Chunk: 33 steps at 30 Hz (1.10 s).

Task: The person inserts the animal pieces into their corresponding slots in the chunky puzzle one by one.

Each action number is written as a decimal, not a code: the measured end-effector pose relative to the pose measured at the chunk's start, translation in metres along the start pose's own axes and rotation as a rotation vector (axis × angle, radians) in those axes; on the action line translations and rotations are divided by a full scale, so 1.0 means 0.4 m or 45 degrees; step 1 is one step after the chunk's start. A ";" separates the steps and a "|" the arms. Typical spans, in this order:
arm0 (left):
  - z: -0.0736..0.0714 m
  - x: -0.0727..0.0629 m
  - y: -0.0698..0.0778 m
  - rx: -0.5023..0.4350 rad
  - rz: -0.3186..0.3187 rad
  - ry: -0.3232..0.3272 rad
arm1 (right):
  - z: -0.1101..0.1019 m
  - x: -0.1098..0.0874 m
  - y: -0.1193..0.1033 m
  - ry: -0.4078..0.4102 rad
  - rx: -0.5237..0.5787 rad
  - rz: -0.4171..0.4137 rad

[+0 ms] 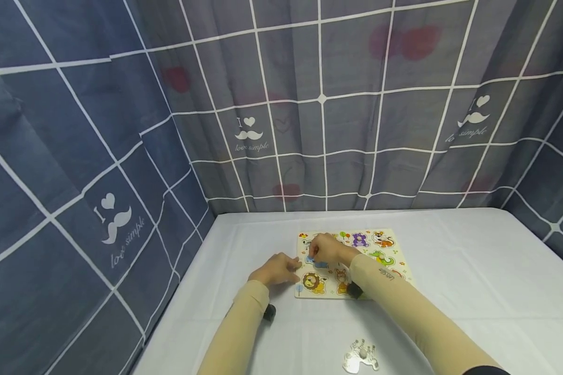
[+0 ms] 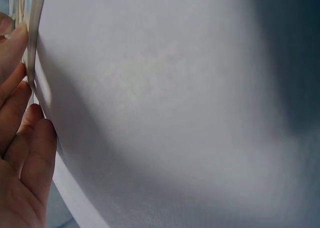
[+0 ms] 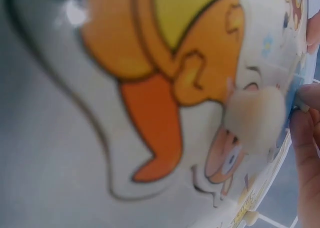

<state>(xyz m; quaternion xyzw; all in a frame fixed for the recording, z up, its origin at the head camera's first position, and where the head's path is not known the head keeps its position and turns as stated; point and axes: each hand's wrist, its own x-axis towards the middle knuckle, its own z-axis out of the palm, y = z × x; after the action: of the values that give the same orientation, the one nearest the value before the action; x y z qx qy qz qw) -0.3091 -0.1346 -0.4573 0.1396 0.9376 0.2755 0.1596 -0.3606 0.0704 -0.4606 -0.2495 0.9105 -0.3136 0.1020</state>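
Note:
A peg puzzle board point(image 1: 305, 295) with animal pictures lies flat on the white table. Above its left part, my right hand point(image 1: 326, 248) pinches a blue puzzle piece point(image 1: 310, 259) between thumb and finger. The right wrist view shows the small pale knob point(image 3: 301, 104) between those fingertips; most of the piece is hidden. My left hand point(image 1: 275, 269) rests at the board's left edge, its fingers loosely extended and touching the rim. In the left wrist view, those fingers point(image 2: 40, 153) lie along the board's side.
A pale animal-shaped puzzle piece point(image 1: 360, 357) with a knob lies on the table point(image 1: 309, 338) near the front. On the board are a lion point(image 1: 312, 282), a purple animal point(image 1: 359, 239), a tiger point(image 1: 383, 239) and a green crocodile point(image 1: 381, 258). Gridded curtains point(image 1: 291, 130) hang behind and left.

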 end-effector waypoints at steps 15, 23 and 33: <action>-0.002 0.002 0.003 -0.031 -0.013 0.013 | -0.003 0.000 0.004 0.018 -0.043 0.038; 0.006 0.002 0.001 -0.036 -0.040 0.014 | -0.014 -0.022 0.024 0.049 -0.037 0.082; 0.001 0.002 0.003 -0.027 -0.029 0.013 | -0.042 -0.059 0.010 0.039 0.018 -0.044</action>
<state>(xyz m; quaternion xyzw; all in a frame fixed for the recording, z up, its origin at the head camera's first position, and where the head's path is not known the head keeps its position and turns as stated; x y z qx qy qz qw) -0.3094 -0.1332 -0.4573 0.1258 0.9369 0.2845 0.1594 -0.3477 0.0942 -0.4494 -0.2598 0.9052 -0.3257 0.0844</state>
